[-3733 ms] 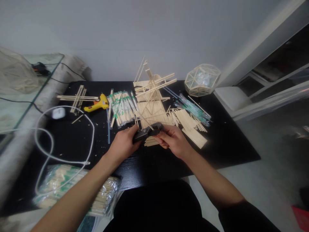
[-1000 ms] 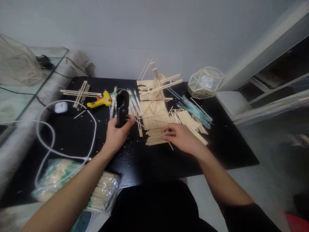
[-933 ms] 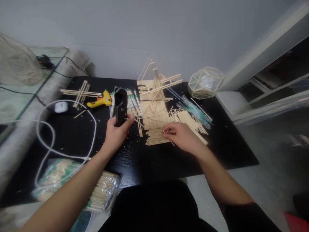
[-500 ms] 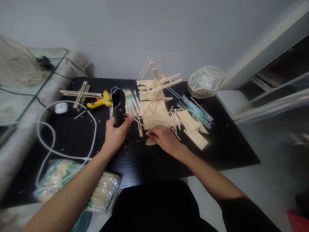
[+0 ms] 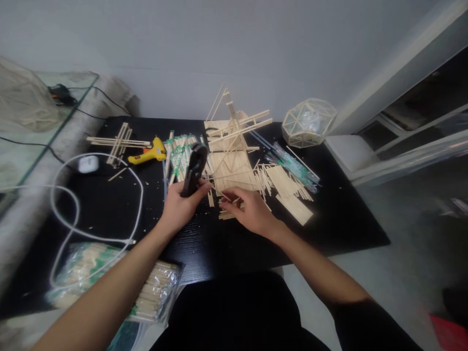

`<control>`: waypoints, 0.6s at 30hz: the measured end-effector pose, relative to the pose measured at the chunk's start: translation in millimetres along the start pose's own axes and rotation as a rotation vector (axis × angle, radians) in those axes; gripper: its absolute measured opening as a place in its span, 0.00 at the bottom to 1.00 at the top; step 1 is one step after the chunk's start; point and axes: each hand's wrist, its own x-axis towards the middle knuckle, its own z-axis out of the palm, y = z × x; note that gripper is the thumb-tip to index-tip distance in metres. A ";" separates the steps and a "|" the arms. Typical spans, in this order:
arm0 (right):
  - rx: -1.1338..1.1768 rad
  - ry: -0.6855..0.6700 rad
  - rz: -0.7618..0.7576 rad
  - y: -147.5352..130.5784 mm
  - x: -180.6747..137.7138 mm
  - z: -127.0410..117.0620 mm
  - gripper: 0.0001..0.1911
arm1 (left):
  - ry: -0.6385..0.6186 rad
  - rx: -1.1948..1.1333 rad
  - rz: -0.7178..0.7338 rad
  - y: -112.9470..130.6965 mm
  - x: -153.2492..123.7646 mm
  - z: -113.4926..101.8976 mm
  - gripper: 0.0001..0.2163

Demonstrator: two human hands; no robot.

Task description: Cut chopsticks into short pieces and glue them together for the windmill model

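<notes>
The cutter (image 5: 194, 168), black and tilted, stood above the desk (image 5: 340, 219) in the left hand (image 5: 180, 205), whose grip was closed around its handles. The right hand (image 5: 252, 209) had its grip almost fully closed, thumb and fingers pinching a thin stick (image 5: 221, 193) that slanted up towards the left thumb; whether the thumb touched it, one could not tell. A row of loose sticks (image 5: 227, 215) lay just under the right fingers, with a wooden model (image 5: 234, 131) behind.

Green printing marked the wrapped chopsticks (image 5: 179, 151) beyond the cutter, but it was too small to read. The big plastic bag (image 5: 159, 287) by the left forearm also carried green print, blurred past reading. Left of the chopsticks lay a yellow glue gun (image 5: 149, 153), and any lettering on it could not be made out.
</notes>
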 end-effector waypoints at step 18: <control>-0.792 0.156 0.408 48.7 -1.3 -67.0 0.04 | -0.145 0.222 0.200 -13.1 -1.8 1.3 0.13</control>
